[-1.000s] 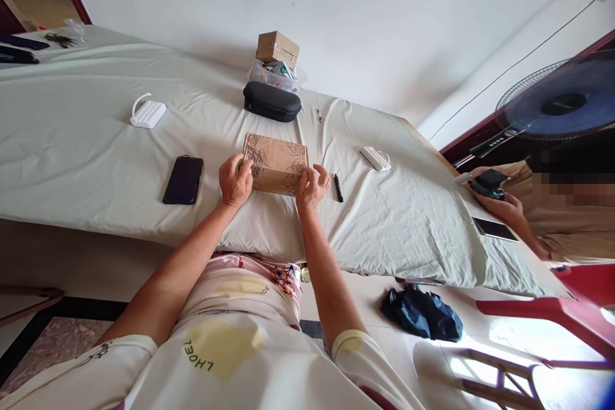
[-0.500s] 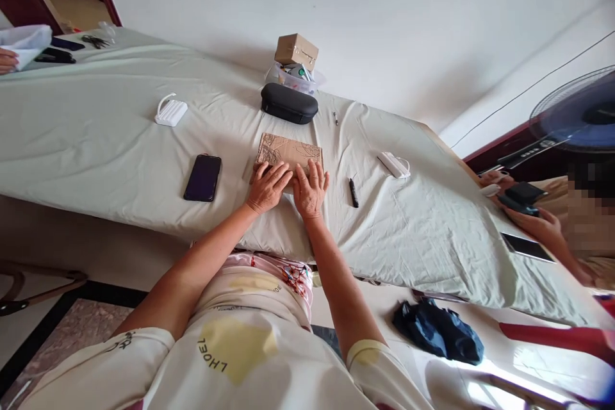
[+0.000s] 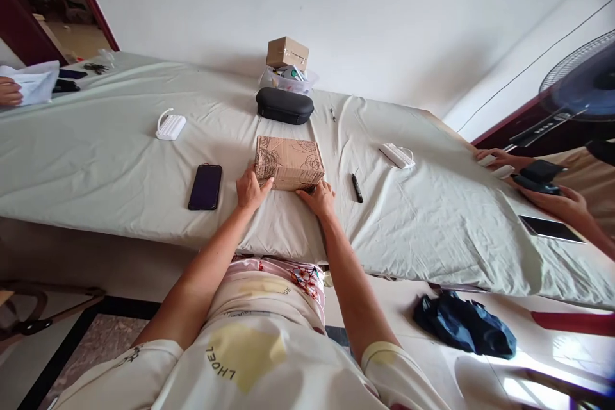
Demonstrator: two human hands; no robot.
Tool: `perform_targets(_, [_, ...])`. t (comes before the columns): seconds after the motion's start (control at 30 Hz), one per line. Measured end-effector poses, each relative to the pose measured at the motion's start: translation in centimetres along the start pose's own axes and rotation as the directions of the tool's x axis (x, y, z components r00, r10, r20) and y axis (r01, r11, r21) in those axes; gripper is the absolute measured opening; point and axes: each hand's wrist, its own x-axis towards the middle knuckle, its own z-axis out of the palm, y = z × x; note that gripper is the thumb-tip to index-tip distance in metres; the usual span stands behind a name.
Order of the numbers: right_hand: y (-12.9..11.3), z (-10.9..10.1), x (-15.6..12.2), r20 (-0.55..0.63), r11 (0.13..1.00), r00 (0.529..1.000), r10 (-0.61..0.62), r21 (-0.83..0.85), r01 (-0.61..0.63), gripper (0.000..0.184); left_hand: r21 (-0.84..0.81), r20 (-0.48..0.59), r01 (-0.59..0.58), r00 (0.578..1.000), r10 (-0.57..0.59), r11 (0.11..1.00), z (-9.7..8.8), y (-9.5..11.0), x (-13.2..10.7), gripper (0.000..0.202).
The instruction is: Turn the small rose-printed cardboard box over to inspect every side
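Observation:
A brown cardboard box (image 3: 291, 157) with dark scribbled drawings stands closed on the cloth in front of me. My left hand (image 3: 250, 189) grips its lower left corner, thumb along the front face. At the lower right corner my right hand (image 3: 319, 197) holds it the same way, fingers round the side. To the left lies a dark smartphone (image 3: 205, 187). A black marker (image 3: 357, 188) rests on the right of the box, and a black zip case (image 3: 285, 106) sits behind it.
The table has a pale green cloth (image 3: 120, 160). White power banks (image 3: 171, 127) (image 3: 397, 155) lie left and right. At the wall, a small carton (image 3: 287, 52) tops a plastic tub (image 3: 288, 82). Other people's hands (image 3: 9, 91) (image 3: 557, 198) show at both ends; a fan (image 3: 586, 83) stands right.
Both hands have slid off the box's top to its lower front corners. The box's front face now shows, where the hands covered it before. The view has shifted slightly.

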Motion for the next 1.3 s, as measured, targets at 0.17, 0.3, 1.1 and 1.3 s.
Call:
perform_targets(0.17, [-0.1, 0.0, 0.0, 0.057, 0.998, 0.998, -0.011, -0.059, 0.014, 0.040, 0.081, 0.127, 0.055, 0.990, -0.066, 0.995, -0.2, 0.4, 0.0, 0.073])
perform_targets(0.3, [0.0, -0.2, 0.1, 0.060, 0.998, 0.998, -0.002, -0.063, 0.006, 0.036, 0.078, 0.160, 0.049, 0.985, -0.061, 0.996, -0.7, 0.5, 0.0, 0.075])
perform_targets(1.1, [1.7, -2.3, -6.2, 0.106, 0.980, 0.977, -0.187, -0.054, 0.194, 0.048, 0.060, 0.335, -0.007, 0.942, -0.013, 0.998, -3.4, -1.7, -1.8, 0.053])
perform_targets(1.3, [2.2, -4.4, -2.2, 0.151, 0.991, 0.988, -0.035, 0.134, 0.015, 0.056, 0.024, 0.360, 0.074, 0.930, -0.077, 0.997, -3.5, -1.9, -0.4, 0.059])
